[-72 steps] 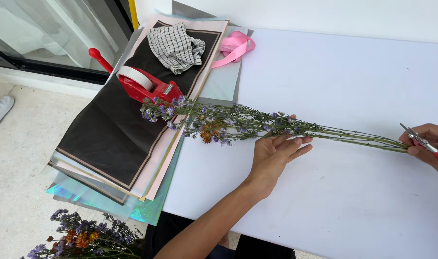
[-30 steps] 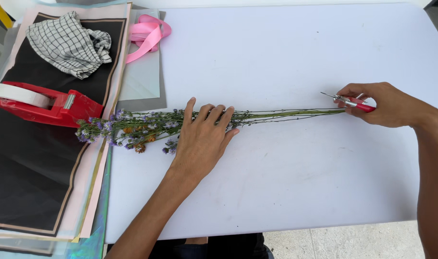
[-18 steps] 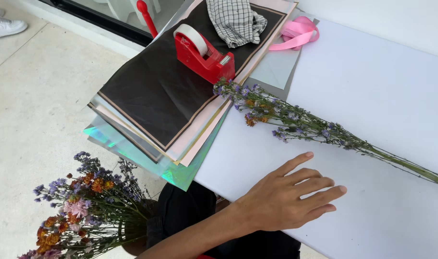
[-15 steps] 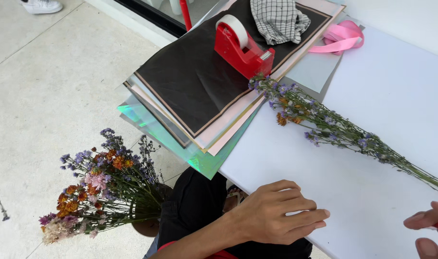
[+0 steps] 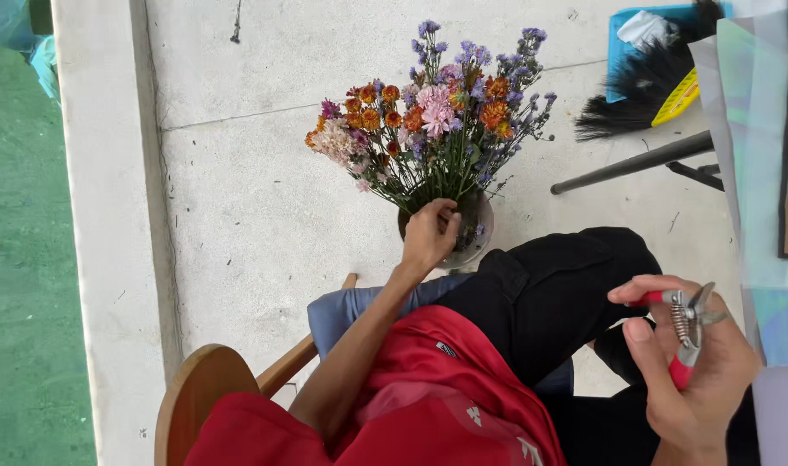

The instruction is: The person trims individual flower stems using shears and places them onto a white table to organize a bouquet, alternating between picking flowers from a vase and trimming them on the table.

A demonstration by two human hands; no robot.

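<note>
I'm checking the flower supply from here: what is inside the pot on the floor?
The pot holds a bunch of dried flowers, orange, pink and purple. The left hand grips their stems at the rim and covers the opening, so the inside cannot be seen.

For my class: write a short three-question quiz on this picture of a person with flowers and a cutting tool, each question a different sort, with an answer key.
1. True or false: the left hand grips the stems of the bunch of flowers standing in the pot on the floor.
2. What does the right hand hold?
A. a roll of tape
B. red-handled pruning shears
C. a pink ribbon
3. Fill in: behind the flowers, beside a blue dustpan, lies a black ____.

Key: 1 true; 2 B; 3 brush.
</note>
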